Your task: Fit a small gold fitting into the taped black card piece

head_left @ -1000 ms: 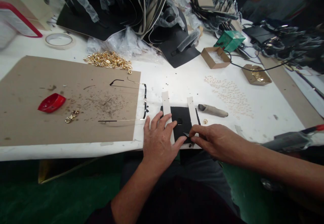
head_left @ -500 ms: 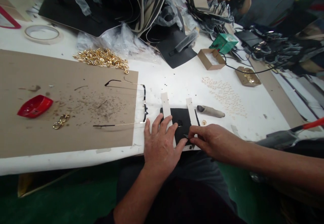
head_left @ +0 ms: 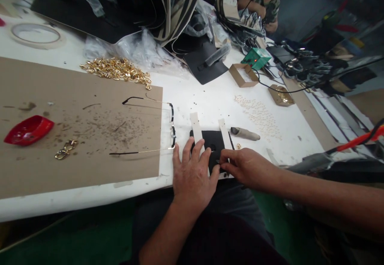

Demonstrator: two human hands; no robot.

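My left hand (head_left: 195, 173) lies flat with its fingers spread over the left side of a black panel (head_left: 213, 139) at the table's front edge. Two pale strips (head_left: 196, 127) run up across the panel, and a small dark hole or patch shows near its middle. My right hand (head_left: 244, 165) pinches a small pointed blade (head_left: 218, 161) against the panel's lower right; most of the blade is hidden by the fingers. Just beyond that hand are a small gold fitting (head_left: 239, 146) and a grey-wrapped tool handle (head_left: 246, 133).
Eyeglasses (head_left: 173, 137) lie left of the panel, by brown board (head_left: 126, 121) with a red dish (head_left: 29, 130) and gold chain links (head_left: 66, 149). Gold hardware (head_left: 117, 69) is heaped behind. Small boxes (head_left: 243, 76), a green device (head_left: 256, 58) and a cable stand right. A person sits beyond.
My right hand with the blade has shifted slightly left over the panel. My left hand stays pressed flat. The whole view has turned a little.
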